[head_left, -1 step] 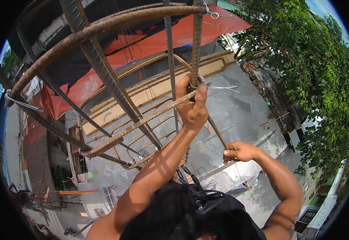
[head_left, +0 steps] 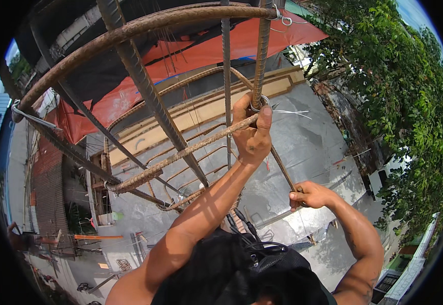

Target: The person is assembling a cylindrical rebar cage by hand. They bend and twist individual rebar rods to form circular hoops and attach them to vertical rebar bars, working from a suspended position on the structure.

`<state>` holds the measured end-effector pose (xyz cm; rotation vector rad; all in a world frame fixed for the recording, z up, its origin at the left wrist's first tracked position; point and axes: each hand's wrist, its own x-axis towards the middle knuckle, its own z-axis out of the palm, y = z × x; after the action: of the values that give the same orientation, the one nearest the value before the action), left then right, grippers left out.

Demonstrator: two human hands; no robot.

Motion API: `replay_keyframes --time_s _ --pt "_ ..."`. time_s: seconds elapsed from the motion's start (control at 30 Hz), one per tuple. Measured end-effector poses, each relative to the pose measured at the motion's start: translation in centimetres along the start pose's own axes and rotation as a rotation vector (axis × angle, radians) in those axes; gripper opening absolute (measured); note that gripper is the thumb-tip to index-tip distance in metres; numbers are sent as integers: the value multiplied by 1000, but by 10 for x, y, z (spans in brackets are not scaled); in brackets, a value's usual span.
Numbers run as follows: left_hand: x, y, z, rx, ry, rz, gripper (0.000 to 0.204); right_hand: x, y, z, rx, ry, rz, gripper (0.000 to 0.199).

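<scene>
Head view is looking steeply down through a cage of rusty ribbed steel reinforcing bars (head_left: 145, 96), with a grey concrete slab (head_left: 318, 147) and an orange tarpaulin (head_left: 216, 48) lying far beneath. No picture besides this one moment is to hand, so nothing can be said about a change; only the present arrangement is showing.

The left hand (head_left: 252, 133) is reaching up and closing around the crossing where a curved rusty hoop bar (head_left: 181, 152) is meeting an upright ribbed bar (head_left: 260, 61). Its thumb is pressing along the hoop bar and its fingers are curling behind the joint. A loop of thin silver tie wire (head_left: 282, 111) is sitting at that crossing, just beside the fingertips, with loose ends sticking out to the right.

The right hand (head_left: 310, 195) is sitting lower, closing in a fist around a slanting bar (head_left: 281, 168) that is running down from the joint. Whether it is also pinching a tool or wire is not clear.

Judging from the loose ends, the tie at this crossing is looking unfinished, with twisting yet to be done. Green leafy creeper (head_left: 399, 101) is covering the wall on the right.
</scene>
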<state>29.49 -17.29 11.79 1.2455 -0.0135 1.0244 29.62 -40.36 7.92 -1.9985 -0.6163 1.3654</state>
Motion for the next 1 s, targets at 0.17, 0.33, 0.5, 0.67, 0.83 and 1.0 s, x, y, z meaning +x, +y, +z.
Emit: replay_keyframes --time_s 0.17,0.33,0.5,0.67,0.83,1.0 --pt "10 -8 -7 30 -46 108 41 -4 -5 -25 -365 526 18 32" --pt "12 -2 -3 -4 -93 106 41 38 1 -72 -428 959 -221 29" --pt "12 5 -2 -35 -185 34 47 36 -5 -143 -402 1205 -284 26" --pt "12 4 -5 -206 -281 11 57 -9 -75 -192 -841 1748 -663 13" --pt "11 2 -3 -158 -234 -82 52 -107 -141 -190 -1316 2004 -924 20" --pt "13 -3 -4 -84 -188 28 51 -185 -169 -126 -1358 1323 -541 27"
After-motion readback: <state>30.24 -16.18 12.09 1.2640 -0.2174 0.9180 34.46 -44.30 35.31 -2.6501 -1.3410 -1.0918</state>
